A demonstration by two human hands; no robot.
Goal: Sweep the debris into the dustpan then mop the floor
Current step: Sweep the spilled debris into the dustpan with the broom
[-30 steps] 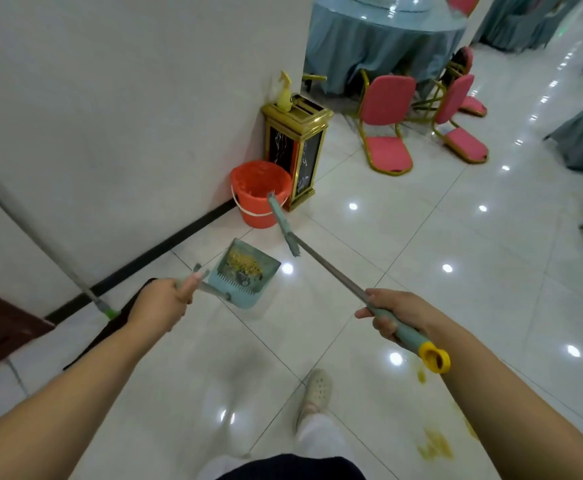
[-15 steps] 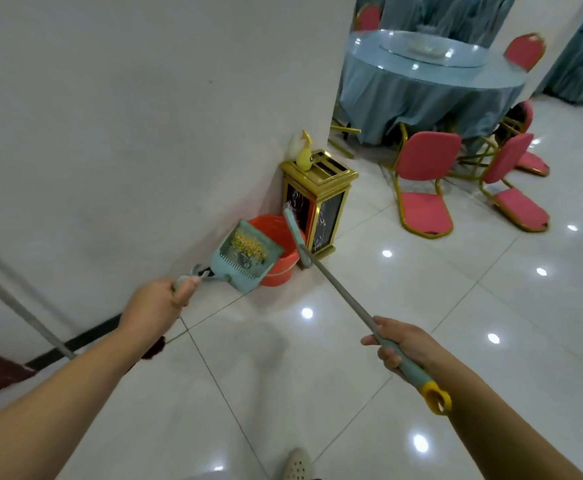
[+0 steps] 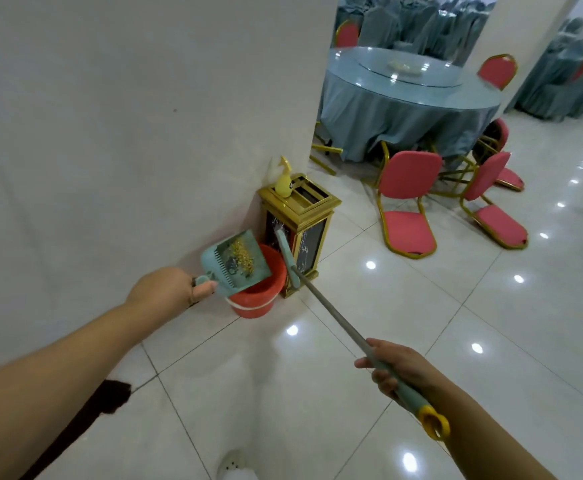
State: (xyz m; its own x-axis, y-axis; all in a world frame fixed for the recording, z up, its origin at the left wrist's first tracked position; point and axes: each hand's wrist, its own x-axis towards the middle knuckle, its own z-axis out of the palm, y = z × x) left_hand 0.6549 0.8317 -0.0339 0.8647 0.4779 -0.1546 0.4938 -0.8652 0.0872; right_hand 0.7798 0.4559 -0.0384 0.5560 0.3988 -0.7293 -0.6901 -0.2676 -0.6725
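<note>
Fingers (image 3: 204, 289) curled round dustpan (image 3: 236, 263) (debris-laden)

The bucket (image 3: 256, 296) stands on the floor (image 3: 404, 306) against the wall (image 3: 127, 133), just left of the bin (image 3: 298, 233) at the wall's corner. A bottle (image 3: 284, 181) sits on the bin's top. The dustpan (image 3: 236, 263) hangs over the bucket's rim, debris (image 3: 241, 253) in it. The broom (image 3: 331, 313) head lies between bucket and bin. Behind the corner stands a round table (image 3: 408, 98), with chairs (image 3: 409, 202) before it.
</note>
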